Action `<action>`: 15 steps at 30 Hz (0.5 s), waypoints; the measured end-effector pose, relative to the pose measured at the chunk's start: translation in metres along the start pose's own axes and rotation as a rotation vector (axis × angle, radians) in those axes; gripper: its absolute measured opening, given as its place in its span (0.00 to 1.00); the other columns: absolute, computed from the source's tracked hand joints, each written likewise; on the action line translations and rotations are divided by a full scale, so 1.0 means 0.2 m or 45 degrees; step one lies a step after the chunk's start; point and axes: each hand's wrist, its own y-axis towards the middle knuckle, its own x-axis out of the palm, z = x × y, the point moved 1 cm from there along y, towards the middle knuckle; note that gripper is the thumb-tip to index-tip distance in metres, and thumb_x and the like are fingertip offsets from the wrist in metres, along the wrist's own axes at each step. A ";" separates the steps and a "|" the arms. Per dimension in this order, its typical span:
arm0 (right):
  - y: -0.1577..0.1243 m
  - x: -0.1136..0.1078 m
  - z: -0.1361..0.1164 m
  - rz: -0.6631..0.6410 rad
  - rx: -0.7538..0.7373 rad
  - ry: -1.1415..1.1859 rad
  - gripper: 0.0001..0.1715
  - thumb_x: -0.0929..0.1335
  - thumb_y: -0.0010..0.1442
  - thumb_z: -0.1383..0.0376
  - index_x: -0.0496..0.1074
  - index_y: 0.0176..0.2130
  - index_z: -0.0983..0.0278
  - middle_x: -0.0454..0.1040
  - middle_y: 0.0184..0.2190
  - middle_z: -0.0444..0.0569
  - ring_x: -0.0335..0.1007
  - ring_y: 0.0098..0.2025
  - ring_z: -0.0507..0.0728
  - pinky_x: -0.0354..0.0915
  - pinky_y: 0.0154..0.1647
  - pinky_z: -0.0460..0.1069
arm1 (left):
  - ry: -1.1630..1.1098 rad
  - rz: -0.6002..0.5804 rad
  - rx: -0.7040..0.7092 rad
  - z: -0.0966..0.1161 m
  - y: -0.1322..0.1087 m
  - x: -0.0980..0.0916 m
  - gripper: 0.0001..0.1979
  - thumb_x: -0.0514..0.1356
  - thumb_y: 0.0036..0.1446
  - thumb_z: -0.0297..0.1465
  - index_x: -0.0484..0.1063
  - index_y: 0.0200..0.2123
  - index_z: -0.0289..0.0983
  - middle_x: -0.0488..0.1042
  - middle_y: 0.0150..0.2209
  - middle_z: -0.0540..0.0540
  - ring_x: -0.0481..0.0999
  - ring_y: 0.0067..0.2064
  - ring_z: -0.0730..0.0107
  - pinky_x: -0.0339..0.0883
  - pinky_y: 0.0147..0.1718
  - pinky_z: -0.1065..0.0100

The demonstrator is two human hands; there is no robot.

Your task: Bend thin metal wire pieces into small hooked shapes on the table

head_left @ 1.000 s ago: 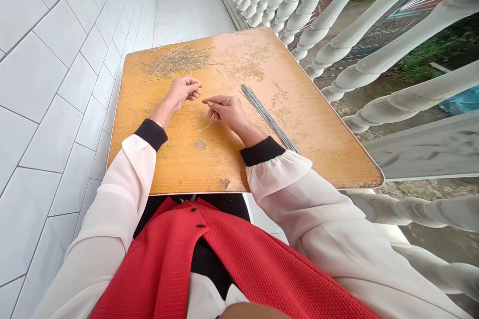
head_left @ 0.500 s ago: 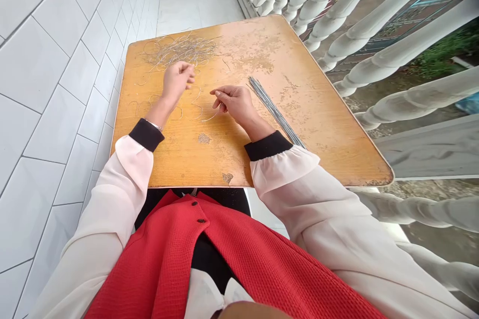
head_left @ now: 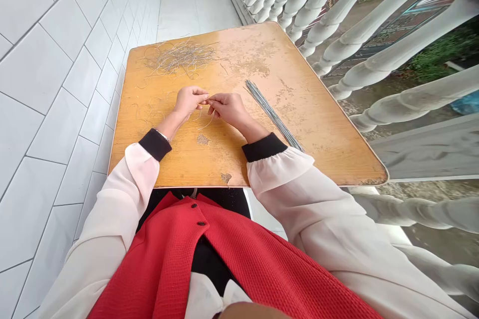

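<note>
My left hand (head_left: 190, 101) and my right hand (head_left: 227, 108) meet fingertip to fingertip over the table, both closed in a pinch. Between them is a thin curved wire (head_left: 205, 127), which hangs in a loop below the right fingers; its pinched end is hidden. Several loose bent wires (head_left: 151, 107) lie on the wood by my left wrist. Right of my right hand rests a bundle of straight grey wires (head_left: 275, 115), lying at a slant.
A tangled heap of thin wires (head_left: 181, 57) covers the far left of the worn wooden table (head_left: 329, 144). A white tiled wall (head_left: 52, 84) runs close along the left. White balusters (head_left: 354, 42) line the right side.
My left hand has come down and right from near the wire heap to meet the fingertips of my right hand. The right hand has shifted only slightly.
</note>
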 end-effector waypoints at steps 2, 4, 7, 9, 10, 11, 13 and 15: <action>0.00 0.00 0.01 0.018 0.014 -0.012 0.12 0.67 0.62 0.76 0.78 0.30 0.67 0.73 0.18 0.41 0.61 0.17 0.47 0.58 0.23 0.44 | 0.009 0.016 0.019 -0.01 0.01 0.01 0.11 0.61 0.61 0.16 0.70 0.27 0.33 0.71 0.23 0.54 0.70 0.25 0.83 0.62 0.27 0.77; 0.00 0.00 0.01 0.055 0.064 -0.011 0.12 0.69 0.62 0.75 0.76 0.28 0.67 0.72 0.18 0.42 0.63 0.17 0.47 0.58 0.22 0.44 | 0.030 0.023 0.030 -0.02 0.02 0.01 0.13 0.60 0.60 0.16 0.69 0.25 0.34 0.69 0.22 0.55 0.68 0.23 0.84 0.63 0.27 0.76; 0.00 0.01 0.01 0.125 0.105 0.006 0.14 0.69 0.62 0.75 0.73 0.25 0.66 0.71 0.17 0.41 0.64 0.17 0.48 0.59 0.23 0.44 | 0.104 0.015 0.033 -0.03 0.04 0.02 0.15 0.59 0.58 0.13 0.68 0.23 0.34 0.67 0.19 0.56 0.66 0.21 0.83 0.63 0.27 0.75; 0.00 0.02 0.02 0.159 0.082 0.027 0.16 0.69 0.62 0.75 0.72 0.24 0.66 0.70 0.16 0.40 0.64 0.17 0.47 0.59 0.24 0.44 | 0.191 0.005 0.042 -0.04 0.06 0.02 0.16 0.59 0.57 0.13 0.67 0.21 0.34 0.65 0.18 0.55 0.66 0.20 0.83 0.63 0.27 0.75; 0.00 0.02 0.02 0.171 0.067 0.037 0.16 0.69 0.62 0.75 0.72 0.24 0.65 0.70 0.16 0.40 0.63 0.17 0.47 0.59 0.24 0.44 | 0.237 0.004 0.045 -0.04 0.06 0.02 0.16 0.60 0.57 0.14 0.66 0.21 0.35 0.65 0.18 0.55 0.66 0.20 0.82 0.63 0.27 0.74; 0.00 0.02 0.03 0.177 0.054 0.050 0.16 0.69 0.63 0.75 0.72 0.24 0.65 0.70 0.16 0.40 0.63 0.17 0.47 0.59 0.23 0.44 | 0.282 0.007 0.047 -0.04 0.07 0.01 0.17 0.60 0.57 0.14 0.66 0.20 0.35 0.64 0.17 0.55 0.66 0.20 0.81 0.62 0.26 0.74; 0.00 0.03 0.04 0.180 0.051 0.083 0.16 0.69 0.63 0.74 0.72 0.24 0.65 0.70 0.16 0.40 0.63 0.17 0.47 0.58 0.22 0.44 | 0.347 0.016 0.049 -0.05 0.08 0.02 0.17 0.60 0.56 0.15 0.65 0.20 0.36 0.64 0.17 0.55 0.66 0.21 0.81 0.62 0.26 0.74; 0.00 0.03 0.04 0.170 0.079 0.127 0.17 0.69 0.64 0.75 0.72 0.24 0.65 0.70 0.16 0.40 0.64 0.17 0.47 0.59 0.21 0.43 | 0.350 0.014 0.049 -0.06 0.09 0.02 0.16 0.60 0.57 0.16 0.64 0.21 0.36 0.65 0.18 0.55 0.66 0.21 0.81 0.61 0.25 0.75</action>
